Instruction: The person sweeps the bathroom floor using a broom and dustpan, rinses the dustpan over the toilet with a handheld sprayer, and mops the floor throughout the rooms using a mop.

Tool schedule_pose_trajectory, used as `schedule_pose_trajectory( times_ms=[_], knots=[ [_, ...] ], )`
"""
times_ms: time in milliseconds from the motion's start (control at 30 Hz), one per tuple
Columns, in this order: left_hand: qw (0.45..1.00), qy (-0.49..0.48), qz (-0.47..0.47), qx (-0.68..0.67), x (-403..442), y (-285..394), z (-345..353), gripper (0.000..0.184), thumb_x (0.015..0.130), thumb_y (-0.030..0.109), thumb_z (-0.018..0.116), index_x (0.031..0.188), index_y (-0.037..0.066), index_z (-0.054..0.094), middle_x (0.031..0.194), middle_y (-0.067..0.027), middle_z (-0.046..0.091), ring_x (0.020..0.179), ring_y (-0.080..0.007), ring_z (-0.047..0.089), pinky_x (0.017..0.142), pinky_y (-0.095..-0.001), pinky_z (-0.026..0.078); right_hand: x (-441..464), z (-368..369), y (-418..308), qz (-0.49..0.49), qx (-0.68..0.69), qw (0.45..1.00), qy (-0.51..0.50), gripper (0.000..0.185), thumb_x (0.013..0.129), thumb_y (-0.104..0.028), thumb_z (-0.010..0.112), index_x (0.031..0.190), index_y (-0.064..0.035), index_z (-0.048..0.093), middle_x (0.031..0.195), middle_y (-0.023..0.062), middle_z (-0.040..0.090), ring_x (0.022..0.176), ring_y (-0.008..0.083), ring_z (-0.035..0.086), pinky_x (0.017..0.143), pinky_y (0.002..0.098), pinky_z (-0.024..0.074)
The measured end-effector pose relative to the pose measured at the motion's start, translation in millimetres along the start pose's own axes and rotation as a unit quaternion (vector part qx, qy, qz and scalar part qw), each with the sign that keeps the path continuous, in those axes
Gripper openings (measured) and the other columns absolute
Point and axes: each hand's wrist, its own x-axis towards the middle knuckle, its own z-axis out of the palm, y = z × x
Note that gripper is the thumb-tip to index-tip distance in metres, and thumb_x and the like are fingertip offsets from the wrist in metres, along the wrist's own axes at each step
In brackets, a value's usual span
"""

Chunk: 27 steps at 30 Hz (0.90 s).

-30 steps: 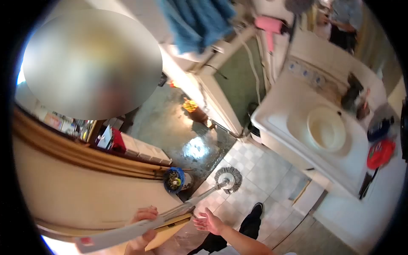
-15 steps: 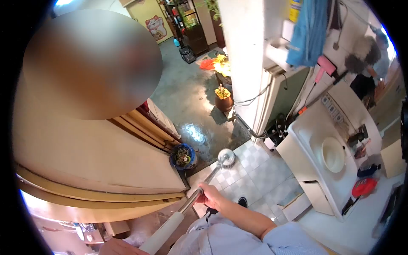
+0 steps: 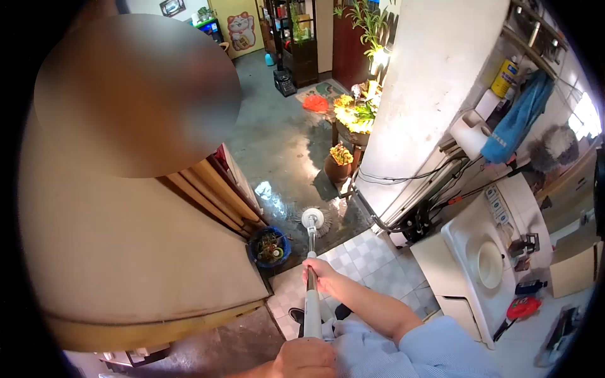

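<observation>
A mop (image 3: 312, 315) with a white and metal handle stretches away from my body. My left hand (image 3: 304, 359) is wrapped round the thick white upper part, close to my chest. Farther down, my right hand (image 3: 320, 275) grips the metal pole, its fingers closed. The round mop head (image 3: 313, 218), white with grey strands, lies on the dark wet floor (image 3: 283, 164) just past the edge of the light tiles.
A blue-lined bin (image 3: 270, 247) stands left of the mop beside the wall. Potted yellow flowers (image 3: 341, 154) and a white pillar (image 3: 428, 82) are ahead. Cables run along the pillar's base. A white sink (image 3: 463, 242) with a basin (image 3: 489, 264) is at the right.
My right hand, open and off the mop a second ago, has closed on its pole. The mop head has moved from the tiles onto the dark floor. The view has turned toward the doorway.
</observation>
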Motion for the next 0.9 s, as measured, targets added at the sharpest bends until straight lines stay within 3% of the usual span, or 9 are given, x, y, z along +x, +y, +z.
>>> schedule_pose_trajectory(
  times_ms=[267, 367, 433, 600, 667, 900],
  knots=[
    [0.999, 0.011, -0.028, 0.038, 70.0, -112.0, -7.6, 0.012, 0.064, 0.011, 0.06, 0.06, 0.007, 0.05, 0.061, -0.0067, 0.052, 0.051, -0.0235, 0.051, 0.047, -0.0331, 0.04, 69.3, 10.7, -120.3, -0.024, -0.049, 0.999, 0.003, 0.013, 0.075, -0.01, 0.057, 0.078, -0.0034, 0.046, 0.057, 0.0059, 0.048, 0.047, 0.0169, 0.049, 0.046, 0.0313, 0.0457],
    [0.993, -0.054, -0.062, 0.086, 106.3, -164.0, -7.8, 0.012, 0.064, 0.014, 0.06, 0.062, 0.007, 0.051, 0.063, -0.0073, 0.052, 0.057, -0.0254, 0.052, 0.053, -0.0345, 0.042, 102.4, 8.2, -181.6, -0.032, -0.071, 0.996, -0.034, 0.019, 0.075, -0.012, 0.058, 0.086, 0.0002, 0.047, 0.06, 0.0077, 0.049, 0.048, 0.017, 0.05, 0.047, 0.0312, 0.0464],
    [0.965, -0.142, -0.132, 0.178, 123.9, -194.9, -5.1, 0.013, 0.064, 0.016, 0.06, 0.063, 0.007, 0.051, 0.066, -0.0078, 0.052, 0.063, -0.028, 0.053, 0.058, -0.0367, 0.043, 127.1, 7.3, -216.9, -0.042, -0.113, 0.993, 0.019, 0.024, 0.076, -0.012, 0.058, 0.091, 0.0025, 0.048, 0.061, 0.0074, 0.05, 0.048, 0.017, 0.05, 0.047, 0.031, 0.0464],
    [0.962, -0.063, -0.147, 0.22, 180.3, -248.5, -13.6, 0.013, 0.066, 0.018, 0.058, 0.063, 0.008, 0.051, 0.068, -0.01, 0.053, 0.065, -0.0308, 0.053, 0.058, -0.0388, 0.041, 156.4, 19.9, -290.7, -0.056, -0.163, 0.984, 0.049, 0.024, 0.076, -0.015, 0.058, 0.09, 0.0033, 0.052, 0.064, 0.0083, 0.052, 0.051, 0.0167, 0.052, 0.047, 0.0304, 0.0467],
    [0.949, -0.109, -0.237, 0.18, 198.2, -255.7, -36.3, 0.014, 0.07, 0.017, 0.063, 0.076, 0.005, 0.06, 0.08, -0.0107, 0.059, 0.078, -0.0252, 0.059, 0.081, -0.0383, 0.046, 169.3, 34.2, -312.4, -0.05, -0.183, 0.98, 0.06, 0.025, 0.076, -0.014, 0.058, 0.091, 0.004, 0.052, 0.063, 0.0083, 0.053, 0.051, 0.0171, 0.052, 0.046, 0.0306, 0.047],
    [0.946, -0.034, -0.255, 0.198, 213.7, -293.7, -88.0, 0.01, 0.068, 0.016, 0.06, 0.073, 0.007, 0.061, 0.077, -0.0063, 0.061, 0.082, -0.0224, 0.06, 0.084, -0.0402, 0.043, 190.9, 90.7, -361.0, -0.054, -0.242, 0.965, 0.084, 0.024, 0.072, -0.008, 0.058, 0.09, 0.0075, 0.053, 0.063, 0.0104, 0.053, 0.05, 0.019, 0.053, 0.043, 0.0315, 0.0472]
  ],
)
